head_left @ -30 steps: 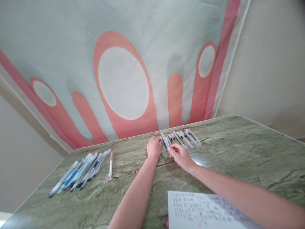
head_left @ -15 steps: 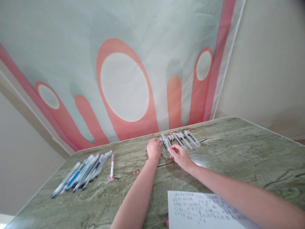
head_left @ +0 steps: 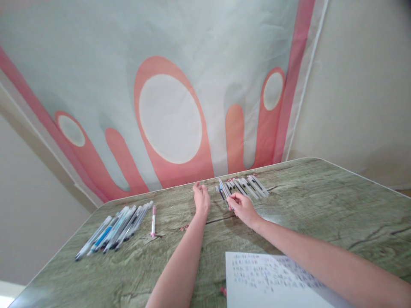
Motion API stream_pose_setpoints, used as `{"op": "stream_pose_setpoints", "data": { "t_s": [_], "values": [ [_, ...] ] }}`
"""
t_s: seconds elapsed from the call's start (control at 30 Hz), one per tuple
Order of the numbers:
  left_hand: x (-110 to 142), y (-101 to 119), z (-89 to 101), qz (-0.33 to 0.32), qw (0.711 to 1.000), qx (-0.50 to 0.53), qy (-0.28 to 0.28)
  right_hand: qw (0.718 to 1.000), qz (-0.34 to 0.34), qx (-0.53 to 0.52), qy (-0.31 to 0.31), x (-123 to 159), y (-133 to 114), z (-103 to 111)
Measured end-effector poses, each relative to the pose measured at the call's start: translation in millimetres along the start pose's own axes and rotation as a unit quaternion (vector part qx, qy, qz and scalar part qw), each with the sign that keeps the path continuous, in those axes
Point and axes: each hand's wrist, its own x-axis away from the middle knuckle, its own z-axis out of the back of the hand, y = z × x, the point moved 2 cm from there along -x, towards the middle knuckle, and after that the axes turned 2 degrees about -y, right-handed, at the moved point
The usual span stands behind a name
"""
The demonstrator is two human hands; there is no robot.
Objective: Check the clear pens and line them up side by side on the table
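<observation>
A row of several pens (head_left: 247, 186) lies side by side near the far edge of the greenish wood-grain table (head_left: 321, 205). My right hand (head_left: 242, 207) rests at the near left end of that row, its fingers pinched on the leftmost pen (head_left: 223, 190). My left hand (head_left: 201, 199) hovers just left of the row, a small gap away from the pens, with its fingers loosely curled and nothing visible in them. A sheet of paper with handwriting (head_left: 272, 280) lies close to me under my right forearm.
A second bunch of several pens (head_left: 115, 224) lies at the left of the table, with a single pink-capped pen (head_left: 153, 220) beside it. Small pink bits (head_left: 183, 228) lie near my left forearm. A pink-and-grey patterned cloth (head_left: 170, 115) hangs behind the table.
My left hand has drawn back to the left, away from the row of pens. My right hand stays at the leftmost pen.
</observation>
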Motion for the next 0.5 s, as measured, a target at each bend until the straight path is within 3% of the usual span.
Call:
{"op": "stream_pose_setpoints", "data": {
  "t_s": [0.1, 0.17, 0.27, 0.5],
  "values": [
    [9, 7, -0.5, -0.033, 0.997, -0.071, 0.011, 1.0, 0.0, 0.002, 0.004, 0, 0, 0],
    [14, 9, -2.1, -0.046, 0.994, -0.101, -0.016, 1.0, -0.001, 0.007, 0.004, 0, 0, 0],
    [18, 12, -4.4, -0.043, 0.993, -0.102, -0.048, 1.0, 0.001, 0.012, -0.004, 0, 1, 0],
    [19, 13, -6.7, -0.035, 0.994, -0.093, -0.052, 1.0, 0.006, 0.017, -0.012, 0, 1, -1]
  ]
}}
